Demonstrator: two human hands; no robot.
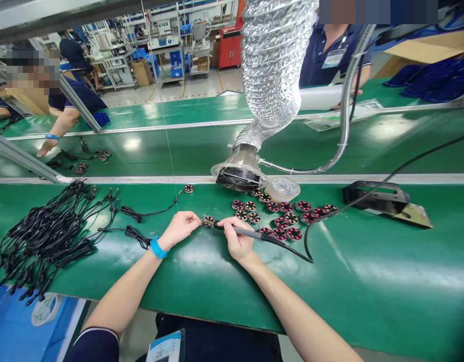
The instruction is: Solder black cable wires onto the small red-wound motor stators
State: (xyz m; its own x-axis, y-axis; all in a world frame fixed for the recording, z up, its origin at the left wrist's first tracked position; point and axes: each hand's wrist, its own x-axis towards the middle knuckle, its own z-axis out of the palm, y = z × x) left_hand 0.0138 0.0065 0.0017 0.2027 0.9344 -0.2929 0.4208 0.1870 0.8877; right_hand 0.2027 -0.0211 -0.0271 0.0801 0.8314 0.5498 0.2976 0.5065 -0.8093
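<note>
My right hand point(237, 239) grips a soldering iron point(247, 231) like a pen, its tip pointing left at a small round motor stator point(208, 221) on the green bench. Close on the stator's left side, my left hand point(181, 226) is pinched, seemingly on the thin end of a black cable point(136, 235); that end is mostly hidden by the fingers. The cable's coiled part lies beside my left wrist. Farther back rests another stator point(188, 188) joined to a black cable point(136, 213).
Several stators point(280, 222) with red or copper windings stand right of centre, near a tape roll point(283, 188). A fume duct point(272, 75) with a fan point(239, 178) hangs above. Many black cables point(51, 236) lie left; a black metal holder point(383, 201) sits right. Co-workers are across the bench.
</note>
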